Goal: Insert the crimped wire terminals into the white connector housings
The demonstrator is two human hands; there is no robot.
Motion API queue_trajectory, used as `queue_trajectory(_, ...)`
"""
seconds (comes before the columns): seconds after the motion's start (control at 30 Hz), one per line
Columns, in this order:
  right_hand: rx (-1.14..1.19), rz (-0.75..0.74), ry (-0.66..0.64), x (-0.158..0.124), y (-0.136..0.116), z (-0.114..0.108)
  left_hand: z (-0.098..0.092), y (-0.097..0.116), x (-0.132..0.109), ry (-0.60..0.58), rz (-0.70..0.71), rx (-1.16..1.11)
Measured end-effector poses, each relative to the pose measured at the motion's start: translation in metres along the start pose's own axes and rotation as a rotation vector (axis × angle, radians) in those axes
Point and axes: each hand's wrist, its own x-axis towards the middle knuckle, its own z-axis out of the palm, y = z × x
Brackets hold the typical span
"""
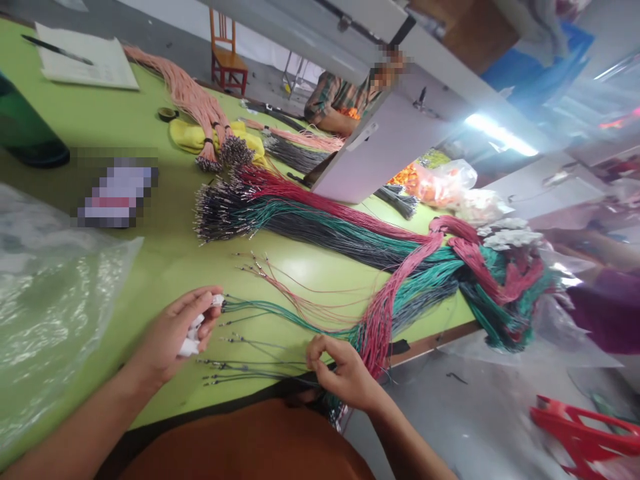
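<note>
My left hand (175, 330) is closed around several small white plastic connectors (190, 339). One white connector (217, 301) sits at its fingertips, with the ends of green wires (270, 307) at it. My right hand (340, 370) is closed in a pinch above dark grey wires (260, 368) near the table's front edge; what it holds, if anything, is hidden. Loose pink wires (285, 283) with metal terminals lie beyond the green ones. A thick bundle of red wires (320, 208), green and black strands stretches across the table behind both hands.
A clear plastic bag (60, 313) covers the left side, near a phone (117, 193) and a dark green object (27, 127). Paper (85, 60) with a pen lies at the back left. A white panel (380, 140) stands behind the wires. Other people work at the back and right.
</note>
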Motion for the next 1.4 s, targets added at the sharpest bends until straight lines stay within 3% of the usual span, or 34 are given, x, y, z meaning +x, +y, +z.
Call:
queue_trajectory(0.17,0.076,0.008,-0.088,0.008,-0.015,0.007,0.001,-0.007,0.0,-0.114,-0.123,0.077)
queue_trajectory(0.37,0.253,-0.058,-0.31,0.025,-0.048,0.028,-0.005,-0.011,0.002,-0.138,-0.103,0.148)
queue_trajectory(0.53,0.081,0.126,0.022,0.04,-0.049,0.03,-0.001,-0.013,-0.001,-0.186,-0.145,0.173)
queue_trajectory(0.67,0.172,0.05,0.08,0.05,-0.049,0.029,0.005,-0.022,-0.005,-0.262,-0.221,0.195)
queue_trajectory(0.83,0.166,0.179,0.192,0.056,-0.036,0.041,0.006,-0.029,-0.005,-0.265,-0.224,0.193)
queue_trajectory(1.0,0.13,0.174,0.191,0.054,-0.026,0.046,0.005,-0.029,-0.003,-0.262,-0.232,0.139)
queue_trajectory(1.3,0.129,0.197,0.198,0.058,-0.033,0.042,0.004,-0.03,-0.003,-0.251,-0.245,0.138)
queue_trajectory(1.4,0.214,0.251,0.133,0.06,-0.032,0.044,0.004,-0.03,-0.004,-0.245,-0.242,0.151)
